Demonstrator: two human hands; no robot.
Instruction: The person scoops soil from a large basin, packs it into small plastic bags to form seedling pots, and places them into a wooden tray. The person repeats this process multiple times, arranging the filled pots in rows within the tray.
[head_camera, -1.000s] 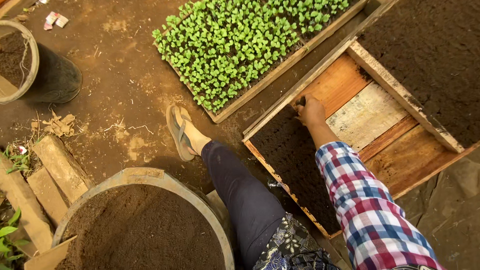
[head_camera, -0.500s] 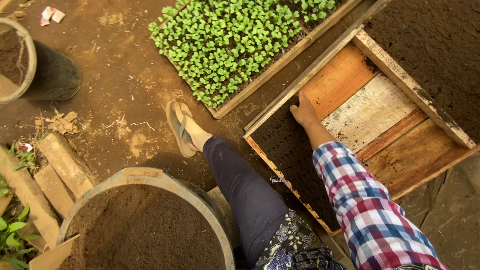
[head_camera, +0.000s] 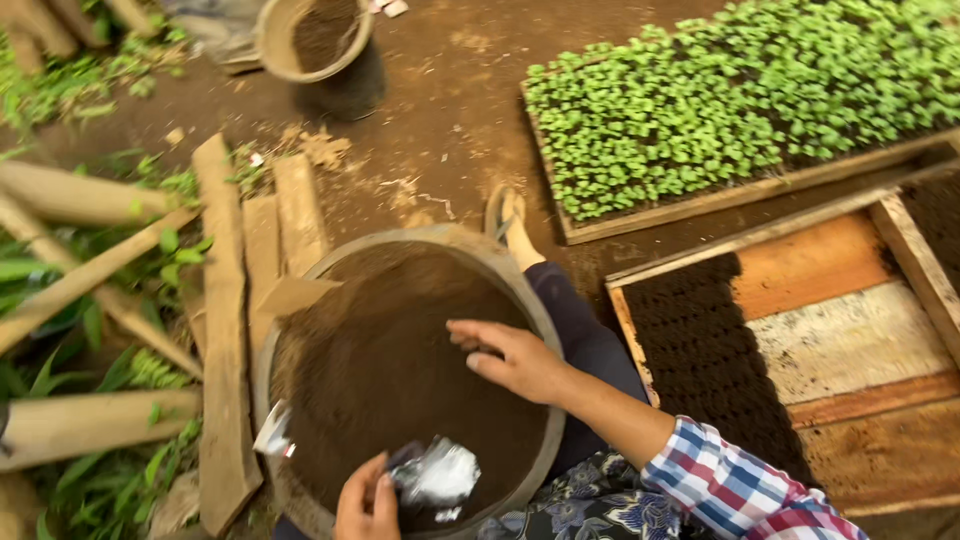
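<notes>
Right hand gone from wooden tray, where I saw it pressing dark soil rows; now over soil-filled basin, palm down, fingers loosely spread, touching soil surface, holding nothing I can see. Left hand at basin's near rim, pinched shut on crumpled silvery packet. Tray lies right of basin, part filled with soil. Seedling tray beyond. Planks left of basin; bucket far.
</notes>
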